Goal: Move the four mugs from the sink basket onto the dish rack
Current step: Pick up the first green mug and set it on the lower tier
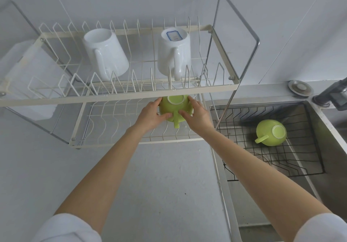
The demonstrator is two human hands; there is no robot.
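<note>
Two bare hands hold one green mug (175,108) between them. The left hand (150,115) presses its fingers and thumb against the mug's left side; the right hand (197,117) wraps the right side, thumb lying beside the handle. Both grips are clamped on this mug. The mug is upside down, pale base ring facing up, handle pointing toward the person. It sits at the lower tier of the dish rack (116,96), partly hidden behind the front rail of the upper tier; whether it rests on the wires or is held just above them cannot be told.

On the upper tier stand two white mugs, both upside down with handles toward the person. The left white mug (106,54) leans to the left among the prongs. The right white mug (174,51) has a blue-edged label on its upturned base.

To the right, a dark wire sink basket (300,163) sits inside a steel sink (334,159). A second green mug (271,133) lies in the basket, tipped on its side, base facing up and handle pointing left. A dark tap (332,93) stands at the sink's far corner.

A pale tabletop (159,185) stretches below the forearms, with white sleeves at the lower edge.
</note>
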